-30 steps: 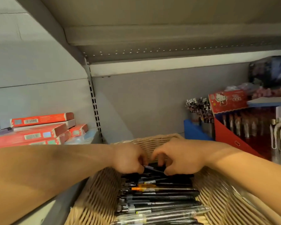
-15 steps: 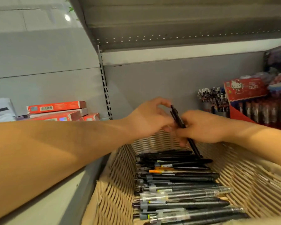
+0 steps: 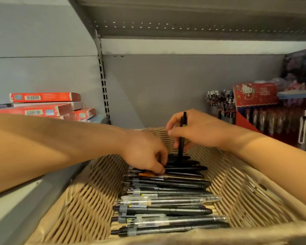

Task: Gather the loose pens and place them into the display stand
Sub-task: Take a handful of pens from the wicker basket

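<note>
A woven tan basket point(image 3: 74, 206) fills the lower part of the view and holds a row of several pens point(image 3: 166, 209), mostly black with a few clear ones, lying sideways. My right hand point(image 3: 198, 131) grips one black pen point(image 3: 181, 147) upright over the far end of the row, its tip down among the others. My left hand point(image 3: 145, 152) reaches into the far end of the row with curled fingers that pinch a pen point(image 3: 184, 168) lying there; exactly which one is hidden by the fingers.
A red display stand point(image 3: 254, 98) with a cartoon cat header holds packaged pens at the right. A cup of pens point(image 3: 217, 103) stands beside it. Red boxes point(image 3: 44, 103) are stacked at the left. A grey shelf point(image 3: 184, 18) hangs low overhead.
My left hand let go of the raised black pen and dropped down into the far end of the row. My right hand turned that pen more upright.
</note>
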A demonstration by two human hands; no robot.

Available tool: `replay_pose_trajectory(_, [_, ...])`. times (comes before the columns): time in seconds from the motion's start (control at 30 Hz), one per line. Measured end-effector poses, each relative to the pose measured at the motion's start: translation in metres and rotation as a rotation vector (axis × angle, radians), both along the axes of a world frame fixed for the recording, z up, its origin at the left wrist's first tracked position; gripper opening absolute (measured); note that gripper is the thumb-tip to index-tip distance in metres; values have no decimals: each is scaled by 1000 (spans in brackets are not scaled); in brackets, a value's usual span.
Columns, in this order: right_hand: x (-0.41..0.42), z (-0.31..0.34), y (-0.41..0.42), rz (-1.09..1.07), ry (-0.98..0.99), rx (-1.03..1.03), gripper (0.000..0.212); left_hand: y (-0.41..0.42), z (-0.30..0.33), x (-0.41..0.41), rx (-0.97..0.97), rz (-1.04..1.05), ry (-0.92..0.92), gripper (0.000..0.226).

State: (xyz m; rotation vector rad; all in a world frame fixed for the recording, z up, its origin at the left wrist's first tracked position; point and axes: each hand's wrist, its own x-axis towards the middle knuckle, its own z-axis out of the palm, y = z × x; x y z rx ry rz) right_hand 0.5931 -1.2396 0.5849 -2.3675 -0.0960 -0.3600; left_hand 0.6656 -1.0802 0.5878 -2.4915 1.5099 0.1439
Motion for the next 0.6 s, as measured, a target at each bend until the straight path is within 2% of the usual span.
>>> replay_pose_trajectory(0.2, [-1,-1,0,31,72,-59,14,3,1,-1,28,23,-44,8])
replay_pose_trajectory(0.33, [-5,0,0,31,89,-106,15,4,9,-4,-23,13,-40,17])
replay_pose_trajectory(0.4, [-4,0,-1,24,97,-134,13,4,11,-5,15,17,-6,21])
replay_pose_trajectory(0.5, [-1,1,-2,30,125,-164,12,5,8,-1,114,-4,18,14])
replay_pose_trajectory(0.6, [1,-1,2,51,160,-177,14,6,6,4,49,3,64,15])
